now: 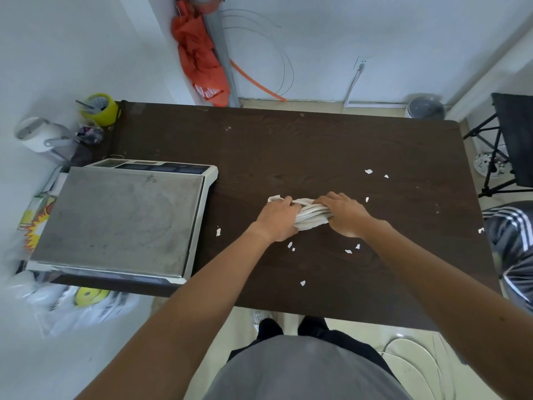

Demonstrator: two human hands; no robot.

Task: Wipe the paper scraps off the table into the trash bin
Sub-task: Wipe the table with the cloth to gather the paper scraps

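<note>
A white cloth [310, 215] lies bunched on the dark brown table [288, 145] near its middle. My left hand [278, 219] grips the cloth's left end and my right hand [344, 213] grips its right end. Several small white paper scraps are scattered on the table around my hands: one to the left [218, 231], some just in front [291, 246], one nearer me [302, 283], and some farther right [368, 171]. A grey trash bin [424, 108] stands on the floor beyond the table's far right corner.
A large weighing scale [121, 217] fills the table's left part. A yellow tape roll [101, 109] and clutter sit at the far left. A person in striped clothing [510, 235] stands at the right edge, behind them a black folding chair [510, 140].
</note>
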